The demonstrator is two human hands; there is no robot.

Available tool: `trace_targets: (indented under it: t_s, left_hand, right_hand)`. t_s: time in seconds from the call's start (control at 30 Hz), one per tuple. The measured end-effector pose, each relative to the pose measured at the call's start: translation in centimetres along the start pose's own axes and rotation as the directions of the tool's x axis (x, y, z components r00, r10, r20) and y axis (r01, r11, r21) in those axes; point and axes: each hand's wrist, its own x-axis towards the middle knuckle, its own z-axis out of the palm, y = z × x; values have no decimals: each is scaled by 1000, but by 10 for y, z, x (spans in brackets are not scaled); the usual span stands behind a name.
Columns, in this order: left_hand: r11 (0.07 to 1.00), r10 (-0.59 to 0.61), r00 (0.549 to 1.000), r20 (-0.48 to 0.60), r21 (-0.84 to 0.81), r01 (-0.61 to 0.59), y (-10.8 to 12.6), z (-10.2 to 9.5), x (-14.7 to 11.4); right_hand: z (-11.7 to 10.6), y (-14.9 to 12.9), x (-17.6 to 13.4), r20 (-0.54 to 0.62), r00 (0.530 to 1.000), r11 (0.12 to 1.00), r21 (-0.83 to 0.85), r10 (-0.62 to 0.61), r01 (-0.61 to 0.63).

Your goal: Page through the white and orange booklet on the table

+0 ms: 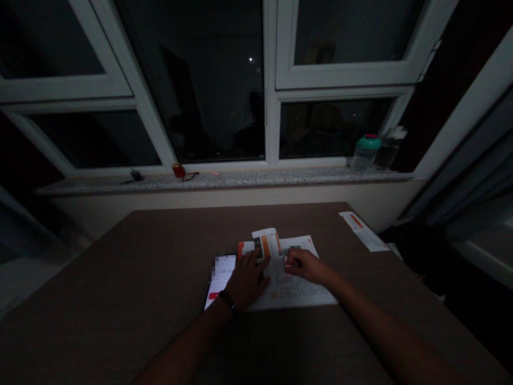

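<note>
My left hand (249,278) lies with its fingers spread over a printed paper strip (272,241) with an orange band. Beneath the strip is a larger printed sheet or booklet (308,297). My right hand (306,266) is closed over the right part of the pages, thumb and fingers together. Something small and pinkish shows at its fingertips, too dark and small to name. Just left of my left hand, a lit phone (222,272) lies on the table, with digits and a red button on its screen.
A cut paper piece (363,231) lies at the right edge of the brown table (160,267). On the windowsill (248,178) stand a green-lidded bottle (365,152), a clear bottle (388,149) and a small red item (178,170). The room is dim.
</note>
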Motion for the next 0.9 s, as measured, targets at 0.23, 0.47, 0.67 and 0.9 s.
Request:
trace_targets:
  t_s: [0.23,0.47,0.67,0.9]
  left_hand:
    - [1000,2,1000,-12,-8,-2,0,1,0]
    - [1000,-5,1000,6,-11,5,1,-2,0]
    - [1000,7,1000,-21,-18,-7,1,-1,-1]
    - [1000,5,1000,-9,6,-5,1,0,0]
  right_hand:
    - [0,-2,-4,29,999,1000,-6,-27,27]
    - [5,0,3,-96,992,997,-21,78,-80]
    - [0,-1,-6,66,996,996,62,53,-57]
    - [1,-2,-3,36,993,993,40,112,-113]
